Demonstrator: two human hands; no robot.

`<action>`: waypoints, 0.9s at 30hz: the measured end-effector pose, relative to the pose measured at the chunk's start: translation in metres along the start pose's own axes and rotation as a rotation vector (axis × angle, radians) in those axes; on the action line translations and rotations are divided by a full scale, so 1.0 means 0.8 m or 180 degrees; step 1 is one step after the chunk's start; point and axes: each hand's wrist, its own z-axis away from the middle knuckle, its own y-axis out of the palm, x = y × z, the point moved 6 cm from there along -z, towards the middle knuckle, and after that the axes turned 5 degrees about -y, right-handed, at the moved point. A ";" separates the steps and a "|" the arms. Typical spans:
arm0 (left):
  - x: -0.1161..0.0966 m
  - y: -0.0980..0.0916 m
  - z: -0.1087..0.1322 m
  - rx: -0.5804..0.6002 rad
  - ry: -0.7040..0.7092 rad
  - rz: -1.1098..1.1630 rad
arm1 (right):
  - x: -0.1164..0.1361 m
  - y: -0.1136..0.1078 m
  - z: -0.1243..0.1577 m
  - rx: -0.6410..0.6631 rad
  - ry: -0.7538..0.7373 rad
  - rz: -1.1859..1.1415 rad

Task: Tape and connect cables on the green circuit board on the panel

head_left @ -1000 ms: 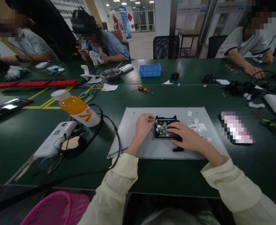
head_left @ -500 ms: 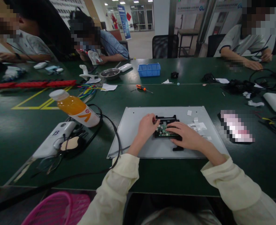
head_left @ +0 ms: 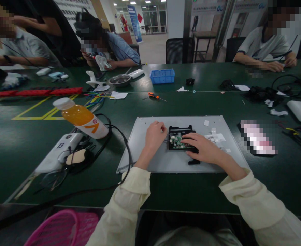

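A black plastic frame with a green circuit board in it lies on a light grey panel. Across its right side rests my right hand; the fingers reach over the board and the thumb is at the near edge, holding the frame. My left hand is just left of the frame, apart from it, thumb and fingers pinched together. Whatever sits in that pinch, if anything, is too small to make out. A small black part lies below my right hand.
White labels are on the panel's right side. A phone lies to the right. Leftward stand an orange drink bottle and a power bank with black cables. Farther off are an orange screwdriver and a blue basket. People sit opposite.
My left hand has pulled away from the board's left edge, moving left and slightly up. My right hand and the frame stay in place.
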 end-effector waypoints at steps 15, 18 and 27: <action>-0.006 0.026 0.005 0.0403 0.0117 -0.0001 | -0.004 0.004 0.001 0.0021 0.0031 0.0032; -0.006 0.028 0.005 0.0394 0.0109 -0.0009 | -0.003 0.004 0.002 0.0022 0.0043 0.0036; -0.002 0.032 0.001 0.0457 -0.0069 0.0245 | -0.003 0.003 0.001 0.0013 0.0034 -0.0023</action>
